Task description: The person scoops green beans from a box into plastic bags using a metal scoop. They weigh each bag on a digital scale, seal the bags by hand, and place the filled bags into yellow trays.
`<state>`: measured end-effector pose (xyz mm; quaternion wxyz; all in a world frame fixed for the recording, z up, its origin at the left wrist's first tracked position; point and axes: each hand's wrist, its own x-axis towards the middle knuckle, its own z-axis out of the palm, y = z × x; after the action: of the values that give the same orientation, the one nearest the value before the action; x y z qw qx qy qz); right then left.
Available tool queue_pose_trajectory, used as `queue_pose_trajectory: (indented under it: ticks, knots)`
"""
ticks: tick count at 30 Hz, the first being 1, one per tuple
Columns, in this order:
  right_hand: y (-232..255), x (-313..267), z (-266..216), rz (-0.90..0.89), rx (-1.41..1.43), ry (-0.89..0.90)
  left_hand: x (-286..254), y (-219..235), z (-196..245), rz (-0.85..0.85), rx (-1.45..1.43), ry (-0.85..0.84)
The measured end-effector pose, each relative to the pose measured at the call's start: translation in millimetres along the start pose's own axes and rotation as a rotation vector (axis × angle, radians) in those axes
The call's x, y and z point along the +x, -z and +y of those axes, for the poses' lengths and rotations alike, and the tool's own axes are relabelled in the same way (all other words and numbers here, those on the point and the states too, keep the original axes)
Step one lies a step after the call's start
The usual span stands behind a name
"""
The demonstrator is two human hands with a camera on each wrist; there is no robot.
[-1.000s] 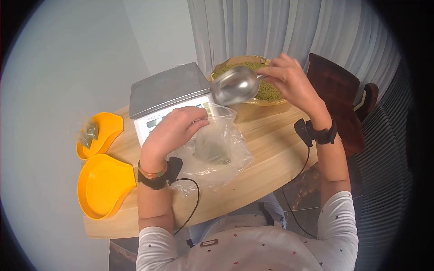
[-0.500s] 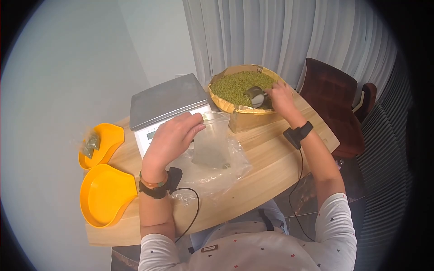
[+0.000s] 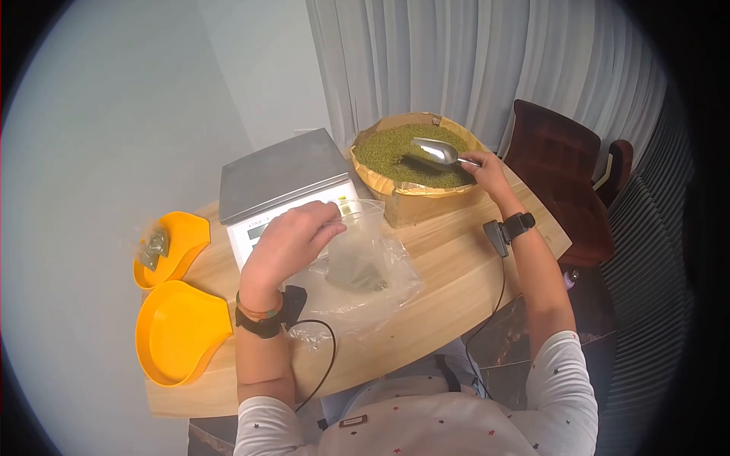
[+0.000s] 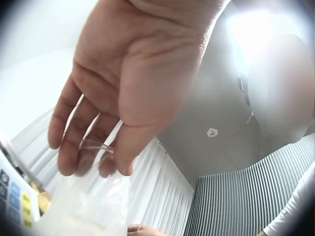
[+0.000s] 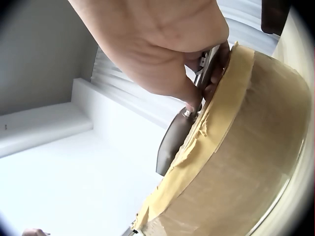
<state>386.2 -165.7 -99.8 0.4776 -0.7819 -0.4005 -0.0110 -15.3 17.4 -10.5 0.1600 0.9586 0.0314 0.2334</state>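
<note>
My right hand (image 3: 488,176) grips the handle of a metal scoop (image 3: 436,151), whose bowl lies over the green granules (image 3: 384,148) in a round box (image 3: 426,204) with a taped rim. In the right wrist view the scoop (image 5: 173,140) shows past the box's rim, fingers curled round its handle. My left hand (image 3: 293,239) pinches the top edge of a clear plastic bag (image 3: 357,258), with a little green matter at its bottom. In the left wrist view the bag (image 4: 93,201) hangs from the thumb and fingers of that hand (image 4: 123,88).
A scale (image 3: 285,175) with a grey plate stands behind my left hand. At the left are two yellow trays (image 3: 173,334), the farther one holding small filled bags (image 3: 156,247). A dark red chair (image 3: 555,152) stands beyond the table's (image 3: 449,266) right end.
The scoop has moved from above the clear bag to the box, dipped into the granules and risen slightly, with my right hand. My left hand still pinches the bag in about the same place.
</note>
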Motion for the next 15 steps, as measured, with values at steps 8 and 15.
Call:
queue_pose_trajectory:
  ticks: [8,15]
  knots:
    - [-3.0,-9.8,-5.6,0.018,0.161,-0.021,-2.6,-3.3,-1.1,-0.020,-0.025,-0.030]
    - [12.2,-18.8,-49.8,-0.032,0.187,-0.010,-2.0,-2.7,-2.7,-0.014,-0.042,-0.026]
